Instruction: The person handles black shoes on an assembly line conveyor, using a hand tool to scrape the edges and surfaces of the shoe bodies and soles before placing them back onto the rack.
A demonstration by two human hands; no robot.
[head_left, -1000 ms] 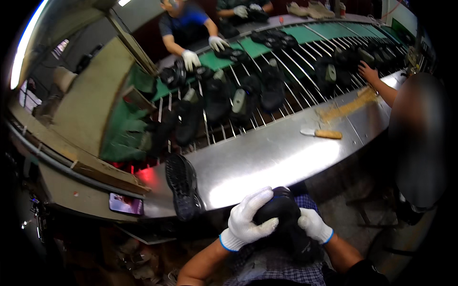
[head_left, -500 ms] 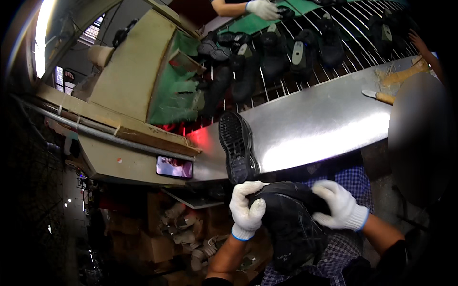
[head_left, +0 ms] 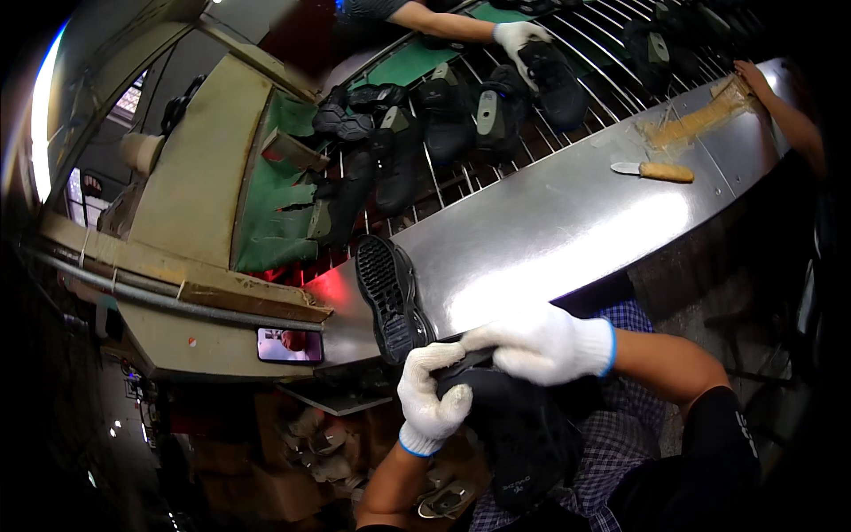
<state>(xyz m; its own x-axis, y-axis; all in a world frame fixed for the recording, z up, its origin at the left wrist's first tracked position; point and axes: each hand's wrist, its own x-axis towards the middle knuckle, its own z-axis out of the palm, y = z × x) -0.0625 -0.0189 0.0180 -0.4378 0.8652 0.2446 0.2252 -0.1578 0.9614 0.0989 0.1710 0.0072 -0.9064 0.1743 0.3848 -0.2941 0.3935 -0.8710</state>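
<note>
A black shoe upper (head_left: 523, 434) lies over my lap, its near part dark against my checked clothing. My left hand (head_left: 433, 397), in a white knit glove, is closed on the upper's left edge, thumb bent inward. From the right, my gloved right hand (head_left: 545, 346) reaches across the top of the upper, its fingertips pressed together at the edge beside my left fingers. What lies under those fingertips is hidden. Just beyond my hands a black shoe sole (head_left: 387, 297) rests tread side up on the metal ledge (head_left: 505, 235).
Several black shoes on lasts (head_left: 448, 124) stand on the wire rack beyond the ledge. A co-worker's gloved hand (head_left: 523, 44) is on one shoe there. A wooden-handled knife (head_left: 656, 171) and a phone (head_left: 290, 345) lie nearby. Another person's bare hand (head_left: 753, 80) is at right.
My right hand has moved left over the upper, to my left fingers. The co-worker's hand has come onto a shoe on the rack. The whole view has shifted, showing more at right.
</note>
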